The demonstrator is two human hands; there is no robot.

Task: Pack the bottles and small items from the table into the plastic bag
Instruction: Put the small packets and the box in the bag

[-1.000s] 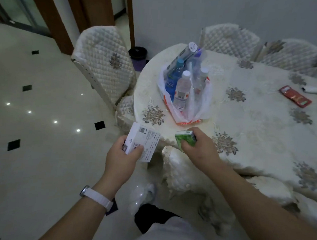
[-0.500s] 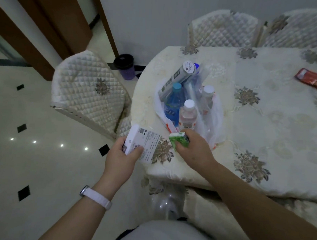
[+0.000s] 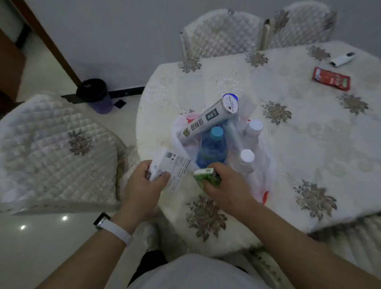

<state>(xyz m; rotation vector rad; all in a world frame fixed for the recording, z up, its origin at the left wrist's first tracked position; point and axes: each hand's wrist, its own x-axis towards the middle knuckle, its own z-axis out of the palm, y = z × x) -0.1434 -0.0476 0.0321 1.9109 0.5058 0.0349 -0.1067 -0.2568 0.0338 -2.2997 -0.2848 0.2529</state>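
A white plastic bag stands open on the table. Inside it are a blue bottle, two clear bottles with white caps, and a grey tube leaning across the top. My left hand grips a white box just left of the bag's mouth. My right hand holds a small green packet at the bag's near rim.
A red packet and a white lighter-like item lie at the table's far right. Quilted chairs stand at the left and behind the table. A dark bin sits on the floor by the wall.
Both hands have moved forward with their items, from the table's edge up to the bag's near rim. The view has closed in on the bag.
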